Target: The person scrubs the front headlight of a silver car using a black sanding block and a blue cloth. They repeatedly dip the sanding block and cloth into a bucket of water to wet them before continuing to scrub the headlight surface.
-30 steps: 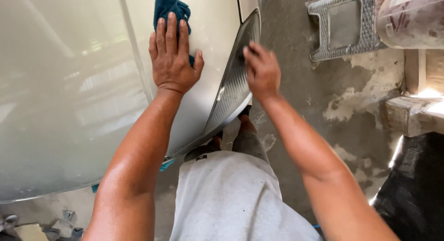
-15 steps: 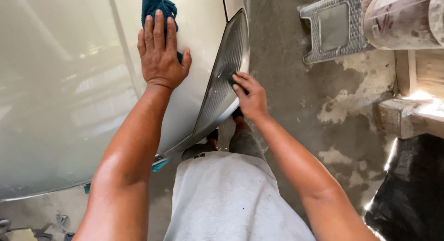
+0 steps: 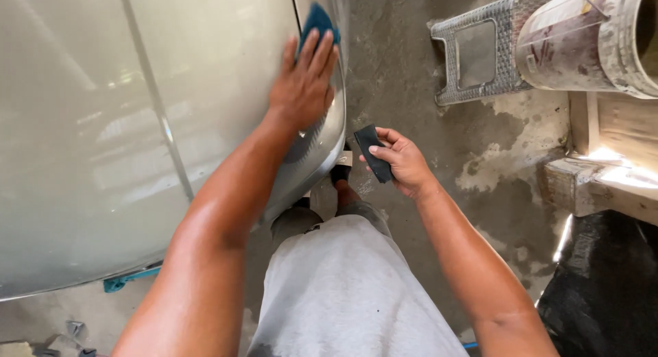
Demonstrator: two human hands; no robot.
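Left hand (image 3: 301, 83) lay flat, fingers spread, pressing a blue cloth (image 3: 317, 20) onto the pale car body panel (image 3: 137, 124); right hand (image 3: 404, 162) pinched a small dark sanding block (image 3: 373, 153) off the panel, over the concrete floor (image 3: 411, 55). We judged the block light, stiff-ish and best gripped by its edges, the cloth soft and limp.

Stained concrete floor (image 3: 507, 192) with grey plastic step stool (image 3: 480, 55), wooden blocks (image 3: 596, 186), black sheet (image 3: 610, 288).
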